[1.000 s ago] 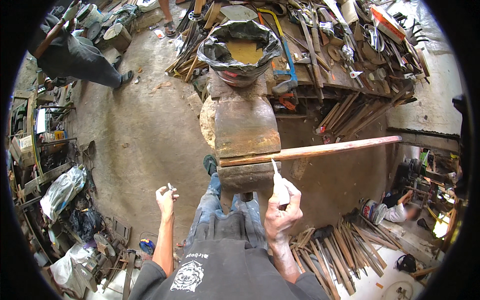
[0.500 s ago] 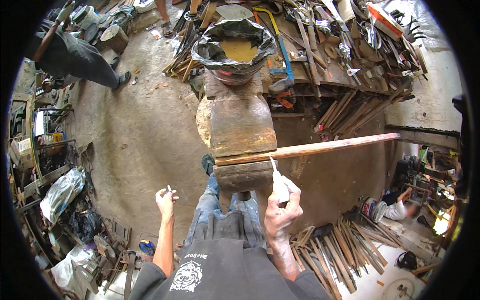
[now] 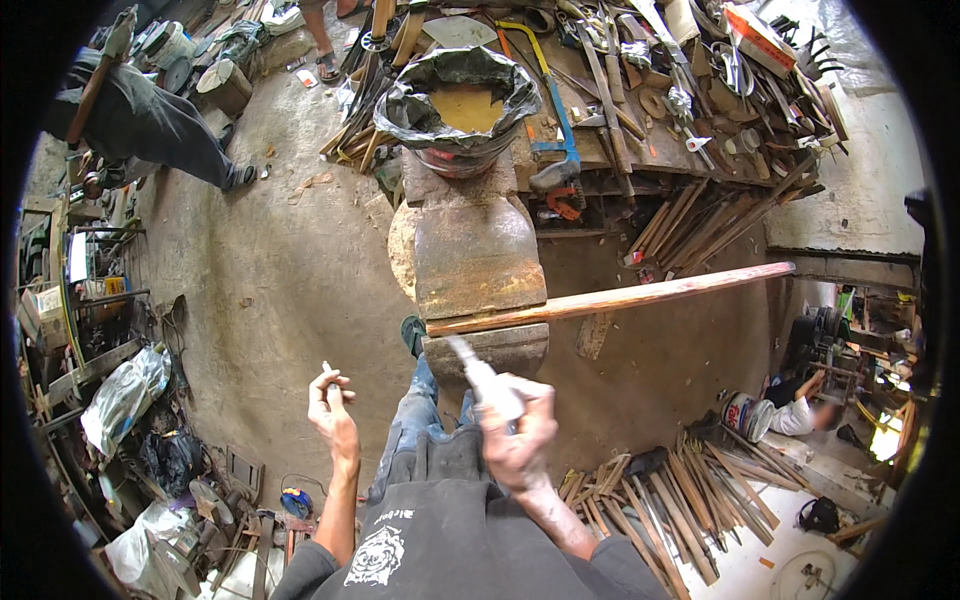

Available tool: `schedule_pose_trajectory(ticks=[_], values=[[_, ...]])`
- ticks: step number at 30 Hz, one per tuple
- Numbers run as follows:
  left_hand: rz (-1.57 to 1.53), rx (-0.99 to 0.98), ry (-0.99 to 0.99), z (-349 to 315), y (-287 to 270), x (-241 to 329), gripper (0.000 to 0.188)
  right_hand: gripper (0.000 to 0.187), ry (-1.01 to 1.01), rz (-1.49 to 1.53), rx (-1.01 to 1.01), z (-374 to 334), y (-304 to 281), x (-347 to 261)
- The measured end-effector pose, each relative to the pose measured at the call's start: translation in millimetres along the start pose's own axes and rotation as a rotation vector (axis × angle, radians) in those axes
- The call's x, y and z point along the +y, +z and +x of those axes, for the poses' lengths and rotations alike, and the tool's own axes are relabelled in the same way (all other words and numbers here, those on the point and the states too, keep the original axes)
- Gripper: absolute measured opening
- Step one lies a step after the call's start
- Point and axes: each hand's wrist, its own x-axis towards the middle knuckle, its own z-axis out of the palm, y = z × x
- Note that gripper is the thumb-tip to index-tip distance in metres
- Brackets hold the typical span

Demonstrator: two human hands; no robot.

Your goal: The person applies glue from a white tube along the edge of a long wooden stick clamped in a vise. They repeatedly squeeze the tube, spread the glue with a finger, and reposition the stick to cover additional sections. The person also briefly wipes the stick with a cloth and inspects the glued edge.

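Note:
My right hand (image 3: 517, 435) is closed round a small white squeeze bottle (image 3: 494, 393) with a thin nozzle, slightly smeared by motion. The nozzle points at the left end of a long wooden strip (image 3: 640, 302); whether it touches cannot be told. A heavy, worn bench vise (image 3: 478, 265) grips that strip between its jaws, and the strip's reddish end sticks out far to the right. Off to the left, my left hand (image 3: 335, 410) is raised away from the vise, fingers pinching a thin white stick like a cigarette (image 3: 326, 368).
Behind the vise stands a bucket lined with black plastic (image 3: 392, 108), holding tan liquid. A hacksaw (image 3: 567, 130) and piled tools cover the bench beyond. Wooden sticks (image 3: 690, 490) lie at lower right. One person (image 3: 160, 135) stands far left; another (image 3: 795, 415) is at far right.
My right hand has carried the bottle leftward, from the strip's middle of the vise to near its left end. My left hand has shifted only slightly and still pinches the white stick.

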Motion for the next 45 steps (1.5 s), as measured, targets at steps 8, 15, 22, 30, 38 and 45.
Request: schedule_pose_trajectory(ticks=[8, 15, 22, 30, 38, 45], values=[[-0.262, -0.425, -0.062, -24.1, 23.6, 121.2, 0.060, 0.045, -0.112, 0.343, -0.697, -26.2, 81.4, -16.6], [-0.181, -0.084, 0.167, 0.5, -9.3, 111.6, 0.047, 0.014, -0.636, -0.214, -0.086, 164.8, 40.8, -68.5], [-0.127, 0.109, 0.134, -0.9, -51.2, 79.6, 0.041, 0.026, -0.533, -1.166, -0.622, 339.3, 76.3, -76.5], [-0.242, 0.152, -0.029, -13.0, -47.8, 64.6, 0.045, 0.028, -0.597, -1.223, -0.762, 341.9, 85.6, -84.1], [-0.230, 0.116, -0.089, -6.9, -39.4, 57.6, 0.043, 0.012, -0.634, -0.466, -0.568, 245.8, -16.1, -76.3], [-0.266, 0.089, -0.143, 4.5, -26.6, 52.7, 0.041, 0.014, -0.604, -0.456, -0.477, 138.3, -43.0, -2.8]])
